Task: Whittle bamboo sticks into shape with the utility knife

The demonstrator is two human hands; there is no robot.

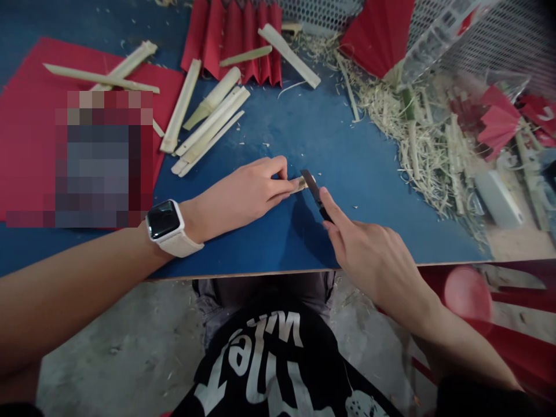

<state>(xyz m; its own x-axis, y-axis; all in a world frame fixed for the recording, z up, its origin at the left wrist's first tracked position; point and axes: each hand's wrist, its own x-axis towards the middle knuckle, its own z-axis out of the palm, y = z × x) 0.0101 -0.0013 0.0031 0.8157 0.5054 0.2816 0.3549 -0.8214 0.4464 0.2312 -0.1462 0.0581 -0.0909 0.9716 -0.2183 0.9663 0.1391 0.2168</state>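
Observation:
My left hand [264, 188], with a watch [164, 220] on the wrist, pinches a short pale strip of bamboo [299, 185] low over the blue tabletop. Most of that strip is hidden under my fingers. In my right hand [365, 243] is a knife [311, 188] with a dark blade, my index finger stretched along its back. The blade lies across the strip's free end, close to my left fingertips. Split bamboo pieces [212, 136] lie in a loose group beyond my left forearm.
Red paper [26, 145] covers the left side, beneath more bamboo strips [99, 78]. Folded red paper [234, 35] lies at the back. Shavings [403, 127] heap up on the right, near a white box-like object [499, 197] and a red fan [382, 35]. The table's front edge [278, 273] runs before my body.

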